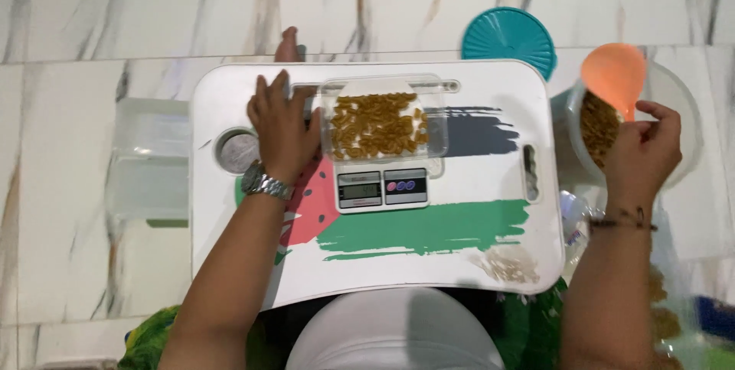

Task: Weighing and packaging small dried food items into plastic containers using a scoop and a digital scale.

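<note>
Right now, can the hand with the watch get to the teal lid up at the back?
Probably yes. The left hand rests on the white tray beside the clear tub of pasta. The teal lid lies beyond the tray's far edge, and only that low tub sits between, so the hand could likely reach over it.

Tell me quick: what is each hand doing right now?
Left hand: open, flat against the clear tray of pasta on the scale.
Right hand: closed, holding the orange scoop.

Pasta-filled clear tray (380, 121) atop scale (383, 188)
</note>
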